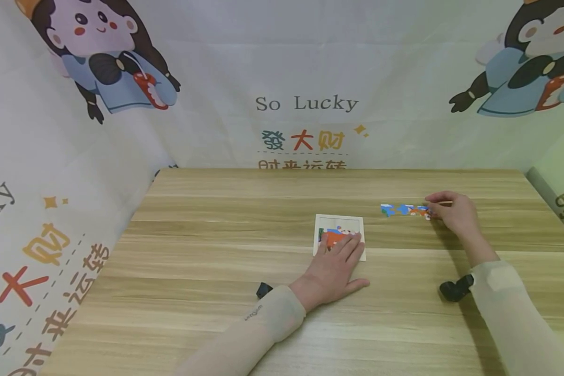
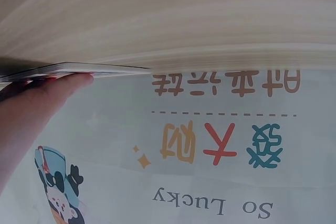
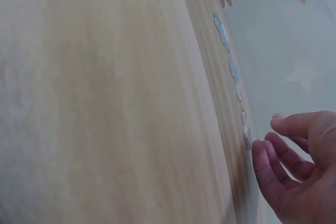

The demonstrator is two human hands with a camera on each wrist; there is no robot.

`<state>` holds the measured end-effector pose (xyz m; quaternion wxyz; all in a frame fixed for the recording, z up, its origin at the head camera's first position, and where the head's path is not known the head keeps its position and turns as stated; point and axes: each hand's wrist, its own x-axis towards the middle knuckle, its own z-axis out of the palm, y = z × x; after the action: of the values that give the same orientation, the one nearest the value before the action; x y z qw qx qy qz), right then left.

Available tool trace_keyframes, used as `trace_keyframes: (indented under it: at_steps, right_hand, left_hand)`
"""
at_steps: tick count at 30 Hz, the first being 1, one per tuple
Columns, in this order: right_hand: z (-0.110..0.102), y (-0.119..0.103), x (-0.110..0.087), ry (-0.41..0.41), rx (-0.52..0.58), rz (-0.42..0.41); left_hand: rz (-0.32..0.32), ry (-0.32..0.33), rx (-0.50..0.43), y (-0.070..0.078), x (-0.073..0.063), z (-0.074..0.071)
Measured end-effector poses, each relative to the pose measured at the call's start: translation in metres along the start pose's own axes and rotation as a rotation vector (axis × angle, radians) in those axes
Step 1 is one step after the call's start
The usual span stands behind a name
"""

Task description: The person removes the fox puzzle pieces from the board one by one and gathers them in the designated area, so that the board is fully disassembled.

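A white-framed jigsaw puzzle tray (image 1: 340, 217) lies on the table, partly filled with a picture in orange and blue. My left hand (image 1: 331, 271) rests flat over its lower part, fingers straight and thumb spread to the right; in the left wrist view, fingers (image 2: 71, 83) lie on the tray's edge. Right of the tray, loose jigsaw pieces lie in a row: a blue and green piece (image 1: 386, 210), a blue piece (image 1: 406, 209) and an orange, white and blue piece (image 1: 422, 212). My right hand (image 1: 455, 211) is at the row's right end, its fingertips beside the last piece (image 3: 245, 129), thumb apart from the fingers.
The wood-grain table (image 1: 192, 235) reaches back to a printed cloth (image 1: 216, 78) that hangs behind and at the sides. Black wrist devices, one by the left wrist (image 1: 264, 290) and one by the right wrist (image 1: 456, 289), sit close to the tabletop.
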<state>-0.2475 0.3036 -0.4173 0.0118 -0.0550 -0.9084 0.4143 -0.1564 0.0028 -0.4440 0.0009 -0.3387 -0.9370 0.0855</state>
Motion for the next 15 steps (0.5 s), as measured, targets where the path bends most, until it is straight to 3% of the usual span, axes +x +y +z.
trace_keyframes:
  at_steps: [15]
  right_hand:
    - [0.014,-0.019,-0.005,0.006,0.014,-0.062]
  left_hand:
    - [0.032,0.009,0.006,0.002,0.001,0.001]
